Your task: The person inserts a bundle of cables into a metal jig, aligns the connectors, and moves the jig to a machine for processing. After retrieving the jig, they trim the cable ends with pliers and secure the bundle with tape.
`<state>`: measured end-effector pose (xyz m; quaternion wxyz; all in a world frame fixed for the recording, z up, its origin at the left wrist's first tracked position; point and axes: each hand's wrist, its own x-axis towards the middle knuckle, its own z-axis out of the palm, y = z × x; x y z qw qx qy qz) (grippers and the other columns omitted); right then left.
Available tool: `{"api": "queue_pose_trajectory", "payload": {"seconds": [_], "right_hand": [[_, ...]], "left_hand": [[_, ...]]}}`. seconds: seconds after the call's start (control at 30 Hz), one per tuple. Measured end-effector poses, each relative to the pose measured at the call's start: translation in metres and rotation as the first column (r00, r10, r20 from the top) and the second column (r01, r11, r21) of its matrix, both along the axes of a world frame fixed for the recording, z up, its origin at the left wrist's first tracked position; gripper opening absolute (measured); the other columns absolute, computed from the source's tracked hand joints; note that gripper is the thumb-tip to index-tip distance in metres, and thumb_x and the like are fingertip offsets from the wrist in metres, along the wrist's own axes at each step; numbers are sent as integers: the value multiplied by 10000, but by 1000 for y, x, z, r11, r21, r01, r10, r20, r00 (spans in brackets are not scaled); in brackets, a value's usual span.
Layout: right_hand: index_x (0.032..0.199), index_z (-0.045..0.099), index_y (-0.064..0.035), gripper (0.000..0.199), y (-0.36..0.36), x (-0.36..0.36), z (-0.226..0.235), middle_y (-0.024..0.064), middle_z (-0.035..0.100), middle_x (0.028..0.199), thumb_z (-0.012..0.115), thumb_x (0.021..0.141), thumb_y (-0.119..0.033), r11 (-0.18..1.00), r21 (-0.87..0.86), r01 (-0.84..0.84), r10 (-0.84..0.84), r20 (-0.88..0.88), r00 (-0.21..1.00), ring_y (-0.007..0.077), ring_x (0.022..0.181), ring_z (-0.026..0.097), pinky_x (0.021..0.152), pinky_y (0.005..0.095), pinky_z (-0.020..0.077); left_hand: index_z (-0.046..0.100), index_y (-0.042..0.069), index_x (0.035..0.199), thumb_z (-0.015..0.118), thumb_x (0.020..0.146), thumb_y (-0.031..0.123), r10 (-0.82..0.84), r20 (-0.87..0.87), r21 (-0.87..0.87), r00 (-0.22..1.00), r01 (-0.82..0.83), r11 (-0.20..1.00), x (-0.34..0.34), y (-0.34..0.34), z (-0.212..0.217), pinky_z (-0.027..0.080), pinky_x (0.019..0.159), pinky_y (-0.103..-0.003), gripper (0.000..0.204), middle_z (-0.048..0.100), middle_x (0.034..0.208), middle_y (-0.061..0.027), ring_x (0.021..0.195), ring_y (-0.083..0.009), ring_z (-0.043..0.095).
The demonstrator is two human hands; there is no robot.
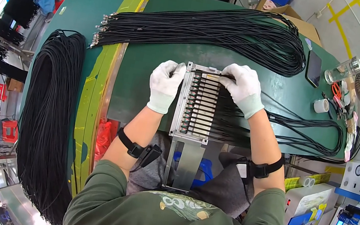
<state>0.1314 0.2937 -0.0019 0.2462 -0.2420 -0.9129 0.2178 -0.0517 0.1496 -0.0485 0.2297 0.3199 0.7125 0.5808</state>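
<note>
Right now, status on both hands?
Left hand by metal fixture, far left corner. Right hand pinching black cable at far end. Cable bundle lies beyond.

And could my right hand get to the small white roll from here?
Probably yes: the green tabletop between the right hand and the small white roll looks unobstructed, though the hand would likely have to release the black cable at the metal fixture first.

White-gloved hands (245, 86), black cables (213, 34)

Green shirt (118, 205): pale lettering (181, 203), hardly legible.
</note>
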Motion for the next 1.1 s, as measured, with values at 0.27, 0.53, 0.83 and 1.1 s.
{"api": "queue_pose_trajectory", "payload": {"seconds": [0.27,0.53,0.83,1.1], "right_hand": [[826,685,-118,131,8,4,-8,40,676,762,672,844,-248,996,85,35,-48,161,986,251,764,601,760,368,453],[845,683,-129,104,13,9,-16,41,661,742,654,854,-229,976,215,13,-45,145,988,259,760,599,733,384,458],[835,676,-130,86,14,11,-6,32,665,763,661,847,-213,981,195,22,-57,177,982,255,814,600,740,392,458],[848,688,-158,107,4,-3,-28,31,685,905,645,844,-256,967,246,-66,4,242,970,254,899,598,780,381,439]], "left_hand": [[699,56,920,663,899,230,41,-604,-2,796,-53,999,3,8,2,485,786,-352,179,686,886,-70,852,-220,628],[713,95,984,655,897,268,12,-655,-30,756,-42,999,0,9,-13,372,1048,-452,203,699,1030,-74,1019,-247,622],[719,108,1011,642,905,290,28,-679,-30,733,-66,997,3,10,-12,322,1103,-473,224,700,1055,-68,1076,-233,620],[715,93,1014,632,909,291,18,-649,-44,761,-62,997,-5,9,-25,312,1108,-478,239,698,1048,-71,1073,-239,620]]}}
